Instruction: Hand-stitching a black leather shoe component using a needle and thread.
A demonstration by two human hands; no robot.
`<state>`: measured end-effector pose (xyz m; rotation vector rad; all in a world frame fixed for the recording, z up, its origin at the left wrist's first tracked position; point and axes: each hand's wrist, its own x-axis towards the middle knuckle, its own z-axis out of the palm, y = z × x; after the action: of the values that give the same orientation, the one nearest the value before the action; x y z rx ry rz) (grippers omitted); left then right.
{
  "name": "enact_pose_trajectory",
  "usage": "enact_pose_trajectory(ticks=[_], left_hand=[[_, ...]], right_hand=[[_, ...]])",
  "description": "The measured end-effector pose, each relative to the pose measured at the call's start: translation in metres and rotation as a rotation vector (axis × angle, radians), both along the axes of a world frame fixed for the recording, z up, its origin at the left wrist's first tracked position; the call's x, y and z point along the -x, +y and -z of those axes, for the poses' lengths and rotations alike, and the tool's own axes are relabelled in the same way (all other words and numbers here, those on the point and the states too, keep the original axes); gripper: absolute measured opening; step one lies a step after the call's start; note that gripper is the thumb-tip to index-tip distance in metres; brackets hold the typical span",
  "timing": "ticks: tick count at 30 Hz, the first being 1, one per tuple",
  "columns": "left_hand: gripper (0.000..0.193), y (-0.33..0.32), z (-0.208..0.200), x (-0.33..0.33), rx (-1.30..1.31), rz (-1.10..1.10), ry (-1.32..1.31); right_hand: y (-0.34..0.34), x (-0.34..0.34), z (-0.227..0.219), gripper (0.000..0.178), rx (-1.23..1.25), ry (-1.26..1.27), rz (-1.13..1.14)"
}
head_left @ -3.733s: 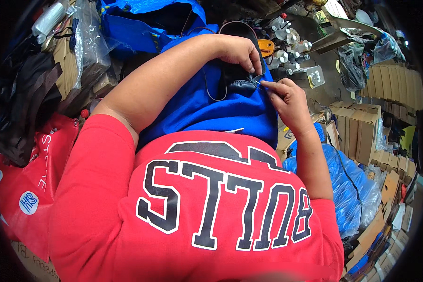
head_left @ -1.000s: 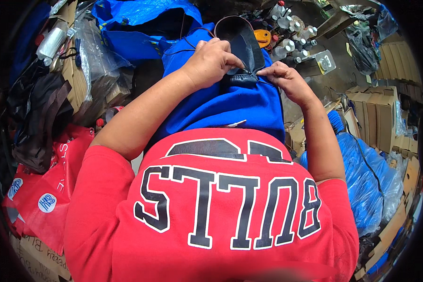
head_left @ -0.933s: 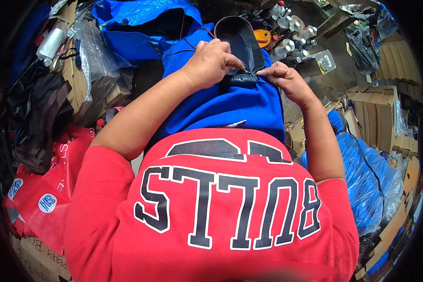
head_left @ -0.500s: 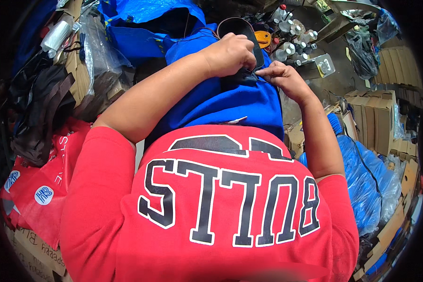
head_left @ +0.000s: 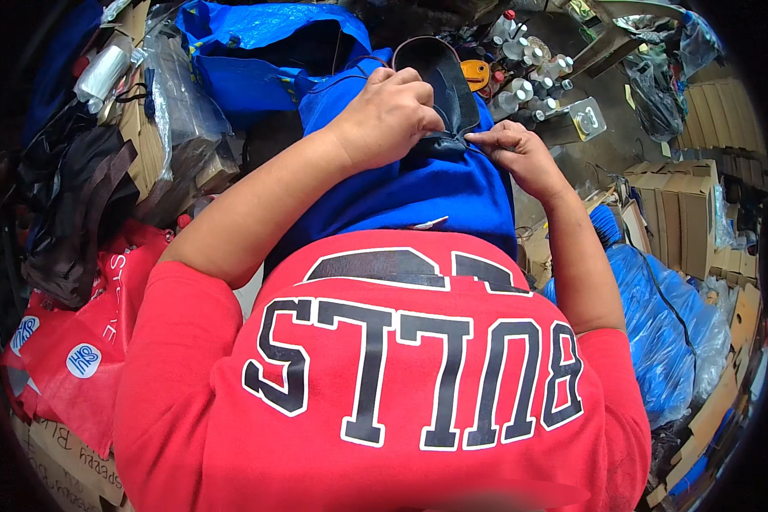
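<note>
Drawn back leftward since the preceding frame, the left hand (head_left: pixel 388 113) uncovers more of the black leather piece (head_left: pixel 456 96), while we find the right hand (head_left: pixel 525 158) in nearly the same position. We see the piece lying on smooth blue cloth (head_left: pixel 401 196) over the person's lap, between the two hands; its far end forms a rounded arch with a thin brownish rim, and its near edge is folded, dark and slightly glossy. Thumb and forefinger of the right hand pinch this near edge at its right corner. Left fingers are bent, their tips at the leather's left side; we cannot tell whether they grip it or something finer. Just beyond the piece we note an orange-yellow, rounded object (head_left: pixel 475 74) and a cluster of plastic bottles (head_left: pixel 529 81), mostly white-capped. To the left gapes a crinkled, sheeny blue bag (head_left: pixel 230 81); to the right stand ribbed, flat-sided cardboard boxes (head_left: pixel 678 213), near a blue bundle (head_left: pixel 644 316) in wrinkled plastic film.
</note>
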<state>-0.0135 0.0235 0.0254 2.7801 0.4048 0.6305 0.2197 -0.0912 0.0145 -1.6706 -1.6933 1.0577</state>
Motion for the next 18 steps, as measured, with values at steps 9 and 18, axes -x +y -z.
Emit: enact_pose_trajectory(ticks=[9, 18], left_hand=[[0.014, 0.033, 0.029, -0.02, 0.42, 0.107, 0.077], [0.018, 0.001, 0.007, -0.001, 0.308, -0.086, 0.077]], right_hand=[[0.012, -0.012, 0.015, 0.035, 0.161, 0.247, -0.019], [-0.009, 0.009, 0.002, 0.024, 0.159, 0.445, 0.251]])
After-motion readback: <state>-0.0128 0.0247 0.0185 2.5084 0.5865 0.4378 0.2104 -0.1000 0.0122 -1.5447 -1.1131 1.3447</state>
